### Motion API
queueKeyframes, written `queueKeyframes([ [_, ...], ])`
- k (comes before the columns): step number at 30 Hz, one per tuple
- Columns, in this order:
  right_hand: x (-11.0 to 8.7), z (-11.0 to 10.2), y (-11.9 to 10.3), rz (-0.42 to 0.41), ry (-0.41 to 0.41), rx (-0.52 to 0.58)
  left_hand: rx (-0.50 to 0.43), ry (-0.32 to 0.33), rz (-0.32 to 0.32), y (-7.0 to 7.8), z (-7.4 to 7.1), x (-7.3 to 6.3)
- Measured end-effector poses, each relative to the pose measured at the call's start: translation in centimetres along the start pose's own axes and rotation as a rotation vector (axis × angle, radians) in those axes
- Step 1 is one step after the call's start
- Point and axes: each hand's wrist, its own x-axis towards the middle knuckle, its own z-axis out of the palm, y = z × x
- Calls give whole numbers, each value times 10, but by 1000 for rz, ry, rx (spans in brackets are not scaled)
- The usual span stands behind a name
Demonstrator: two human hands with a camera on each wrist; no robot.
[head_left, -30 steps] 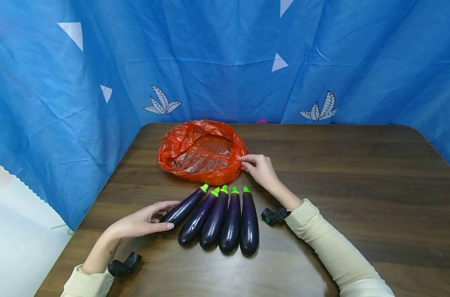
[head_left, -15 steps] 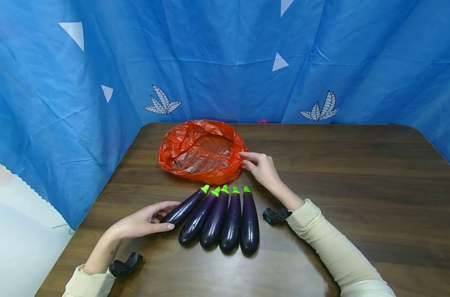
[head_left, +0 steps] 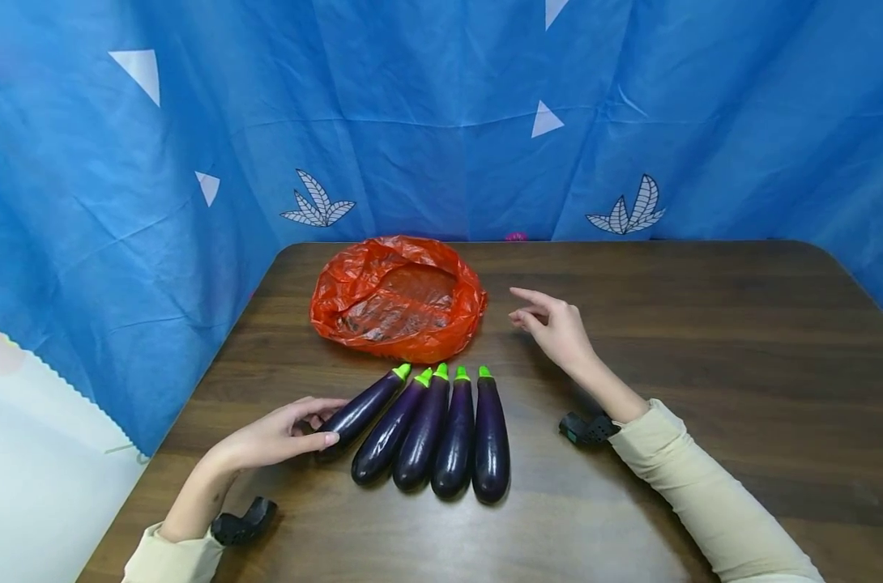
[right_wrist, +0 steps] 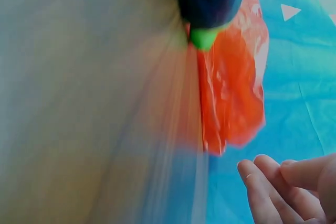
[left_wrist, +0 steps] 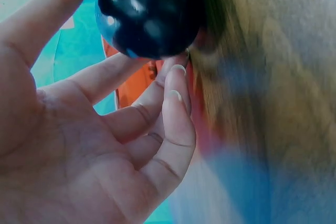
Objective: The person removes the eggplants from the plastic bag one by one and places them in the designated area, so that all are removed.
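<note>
My left hand [head_left: 270,436] holds the fat lower end of the leftmost eggplant [head_left: 364,409], thumb on the near side and fingers on the far side. In the left wrist view the round dark end of that eggplant [left_wrist: 149,14] sits between thumb and fingers. Several more purple eggplants [head_left: 452,445] with bright green stems lie fanned out beside it, stems pointing away. Just beyond them a red plastic bag [head_left: 430,344] rests with its mouth spread wide. To the right of the bag, my right hand [head_left: 561,330] is in the air, holding nothing, its index finger pointing towards the bag.
Everything stands on a brown wood-grain table [head_left: 704,324]. Behind and to the left hangs a blue curtain [head_left: 441,121] with white leaf and triangle prints. Black wrist cameras are strapped to the left wrist [head_left: 245,521] and the right wrist [head_left: 587,427].
My right hand has let go of the bag's right rim and moved away to the right. The left hand and the eggplants have stayed practically in place.
</note>
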Motion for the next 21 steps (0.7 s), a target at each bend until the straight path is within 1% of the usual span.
queueKeyframes([
  [5, -24, -34, 5, -7, -46, -137, 74, 24, -7, -3, -6, -4],
  [8, -43, -60, 10, 1, -79, -220, 135, 86, -22, -4, -11, -5],
  [10, -57, -79, 14, 8, -107, -278, 215, 139, -22, -5, -15, -4],
  [12, -73, -96, 17, 8, -133, -349, 308, 194, -26, -8, -19, -4],
  [15, -95, -121, 22, 19, -176, -437, 467, 289, 2, -15, -24, -2],
  [19, -115, -148, 27, 54, -223, -515, 756, 471, 78, -27, -30, 1],
  [21, -121, -158, 29, 74, -254, -533, 864, 548, 105, -33, -33, 2],
])
